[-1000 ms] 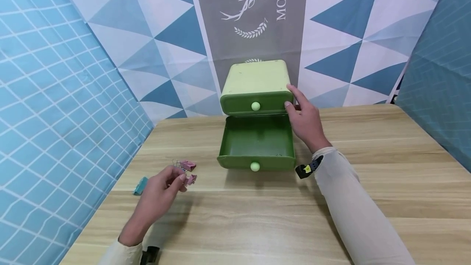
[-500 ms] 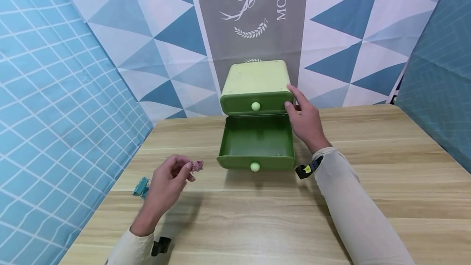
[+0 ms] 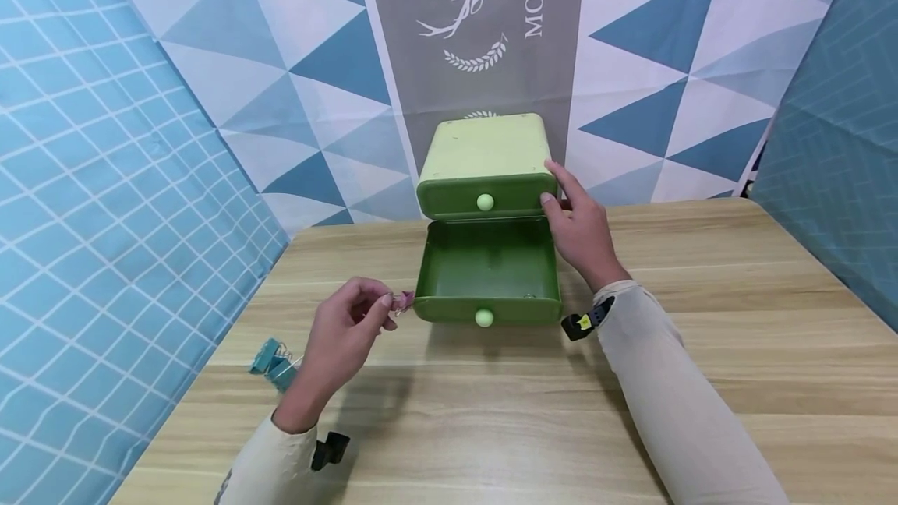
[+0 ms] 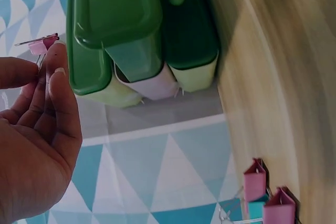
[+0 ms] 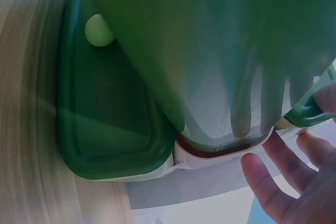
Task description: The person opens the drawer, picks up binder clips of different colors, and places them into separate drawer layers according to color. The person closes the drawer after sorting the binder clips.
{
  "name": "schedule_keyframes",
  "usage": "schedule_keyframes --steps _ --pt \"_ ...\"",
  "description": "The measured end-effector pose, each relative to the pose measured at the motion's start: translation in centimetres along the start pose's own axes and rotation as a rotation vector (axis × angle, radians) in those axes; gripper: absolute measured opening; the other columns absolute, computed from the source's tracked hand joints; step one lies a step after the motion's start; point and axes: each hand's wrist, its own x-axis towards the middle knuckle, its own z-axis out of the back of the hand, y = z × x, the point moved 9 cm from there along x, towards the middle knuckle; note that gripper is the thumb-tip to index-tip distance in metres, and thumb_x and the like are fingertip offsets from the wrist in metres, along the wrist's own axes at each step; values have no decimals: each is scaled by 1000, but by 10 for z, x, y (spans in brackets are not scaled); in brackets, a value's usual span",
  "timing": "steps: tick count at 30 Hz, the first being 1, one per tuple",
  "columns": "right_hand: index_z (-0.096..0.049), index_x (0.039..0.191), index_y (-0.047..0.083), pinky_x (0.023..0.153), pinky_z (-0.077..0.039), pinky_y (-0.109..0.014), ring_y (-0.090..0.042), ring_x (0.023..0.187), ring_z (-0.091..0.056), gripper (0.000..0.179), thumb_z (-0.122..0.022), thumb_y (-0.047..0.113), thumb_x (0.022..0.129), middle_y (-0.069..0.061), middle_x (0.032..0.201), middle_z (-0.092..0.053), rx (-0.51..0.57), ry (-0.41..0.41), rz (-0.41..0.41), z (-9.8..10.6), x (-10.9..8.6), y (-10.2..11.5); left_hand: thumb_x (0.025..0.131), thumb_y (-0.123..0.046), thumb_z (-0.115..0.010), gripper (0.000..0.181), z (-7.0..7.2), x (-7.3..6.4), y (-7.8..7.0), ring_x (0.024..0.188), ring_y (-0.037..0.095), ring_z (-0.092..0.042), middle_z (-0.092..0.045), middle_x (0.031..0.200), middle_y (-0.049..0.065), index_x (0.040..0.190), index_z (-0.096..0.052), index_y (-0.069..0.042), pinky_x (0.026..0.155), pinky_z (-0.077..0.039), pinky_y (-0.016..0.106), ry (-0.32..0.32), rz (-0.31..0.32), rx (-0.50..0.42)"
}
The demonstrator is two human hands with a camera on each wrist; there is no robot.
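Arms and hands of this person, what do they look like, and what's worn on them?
Both hands, left and right, look bare, without gloves. The left sleeve and right sleeve are long, plain and pale beige. A black piece shows at the left wrist; the right wrist wears a dark band with a yellow mark.

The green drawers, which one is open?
The middle drawer. It sticks out so you can look inside, while the top drawer above it and the bottom drawer beneath it are both pushed in.
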Motion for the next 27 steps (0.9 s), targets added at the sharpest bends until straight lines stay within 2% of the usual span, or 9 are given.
schedule_keyframes --steps 9,13,21,27 --pt "-34 153 47 86 -54 -53 -30 121 -59 51 -48 40 105 -7 151 -47 -4 -1 2 0 0 1 99 -11 -65 4 -15 10 -13 72 19 -68 -68 90 11 101 -66 -7 63 -55 35 19 -44 -19" --pt "-34 153 46 85 -54 -53 -30 121 -59 51 -48 40 105 -7 150 -48 -4 2 0 0 0 0 100 -14 -64 5 -22 14 -18 71 18 -67 -68 87 9 101 -66 -10 61 -53 31 37 -56 -9" --pt "-34 153 47 85 -54 -52 -30 120 -60 50 -48 40 105 -7 150 -48 3 1 10 0 0 1 99 -10 -64 4 -37 26 -27 71 28 -68 -66 85 4 102 -67 -11 58 -51 29 65 -81 -16" --pt "-34 154 46 86 -54 -53 -30 120 -60 51 -48 40 105 -7 151 -47 2 4 10 0 0 1 97 -7 -65 5 -53 35 -35 70 20 -67 -66 85 5 101 -67 -10 59 -53 30 90 -111 -14"
